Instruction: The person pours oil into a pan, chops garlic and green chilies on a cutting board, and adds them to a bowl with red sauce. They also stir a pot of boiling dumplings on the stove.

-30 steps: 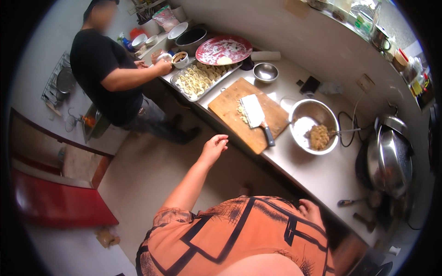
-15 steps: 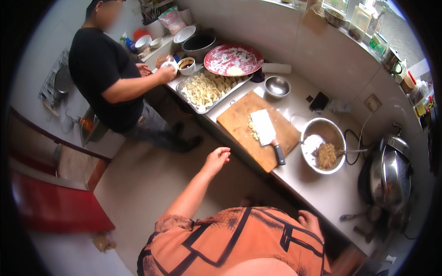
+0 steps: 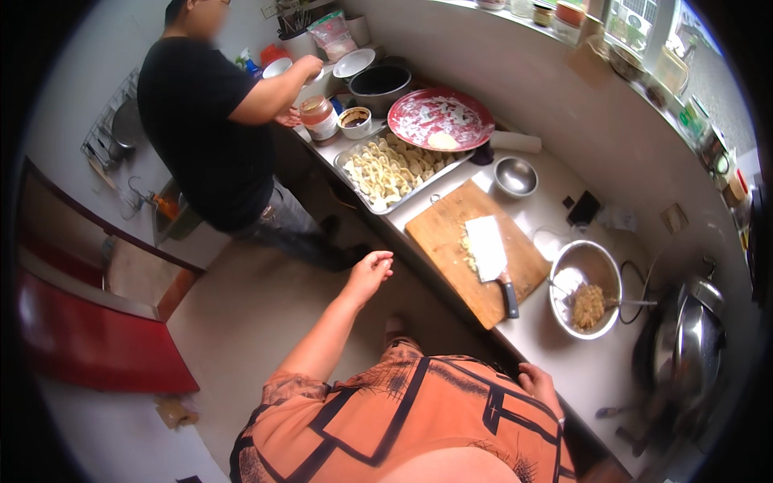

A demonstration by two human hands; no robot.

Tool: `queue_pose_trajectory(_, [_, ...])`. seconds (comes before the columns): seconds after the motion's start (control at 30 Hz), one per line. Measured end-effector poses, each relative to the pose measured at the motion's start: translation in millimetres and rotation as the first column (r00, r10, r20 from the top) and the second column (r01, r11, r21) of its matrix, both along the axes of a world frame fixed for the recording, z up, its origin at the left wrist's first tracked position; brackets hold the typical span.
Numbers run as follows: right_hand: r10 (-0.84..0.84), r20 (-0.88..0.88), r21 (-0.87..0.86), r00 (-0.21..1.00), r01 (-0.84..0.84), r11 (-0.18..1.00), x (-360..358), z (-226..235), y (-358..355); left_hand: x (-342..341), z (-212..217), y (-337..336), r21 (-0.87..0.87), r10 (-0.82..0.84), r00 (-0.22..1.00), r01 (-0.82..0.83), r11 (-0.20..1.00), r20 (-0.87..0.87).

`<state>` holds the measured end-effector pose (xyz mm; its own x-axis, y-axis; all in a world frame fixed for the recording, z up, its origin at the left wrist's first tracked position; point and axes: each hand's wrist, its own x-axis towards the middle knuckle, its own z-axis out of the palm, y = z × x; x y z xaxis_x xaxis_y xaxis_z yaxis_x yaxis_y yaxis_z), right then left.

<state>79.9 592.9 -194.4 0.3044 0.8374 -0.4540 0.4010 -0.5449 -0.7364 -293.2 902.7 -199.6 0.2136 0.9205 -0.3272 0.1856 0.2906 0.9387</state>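
One wooden cutting board [image 3: 439, 233], pale brown and rectangular, lies flat along the near edge of the worktop [image 3: 535, 338]. A cleaver [image 3: 486, 251] with a broad bright blade rests on it, its dark handle pointing to the near edge and sticking out past the board's side. Small pale-yellow chopped bits [image 3: 467, 256] lie against the blade.

The left hand [image 3: 370, 275] is in the air over the floor, off the worktop's near edge and apart from the board; its fingers curl loosely, with nothing seen in them. The right hand [image 3: 539, 385] is by the same edge, further along than the board and well apart from it; it looks half closed, and whether it touches the worktop I cannot tell.

Beside the board, toward the worktop's right end, stands a steel bowl [image 3: 592, 262] of brownish mixture [image 3: 589, 307]. On the board's other side is a metal tray [image 3: 380, 208] of dumplings [image 3: 394, 171].
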Motion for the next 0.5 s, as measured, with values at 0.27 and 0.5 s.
queue_pose_trajectory(0.27, [-0.109,0.029,0.026,0.994,0.109,0.994,-64,-4,134,-98,-33,159,0.079,0.127,0.991,-0.123,0.989,-0.036])
queue_pose_trajectory(0.5, [0.017,-0.014,-0.152,1.000,-0.019,0.988,-129,-7,217,-115,-56,350,0.118,0.171,0.985,-0.169,0.979,-0.014])
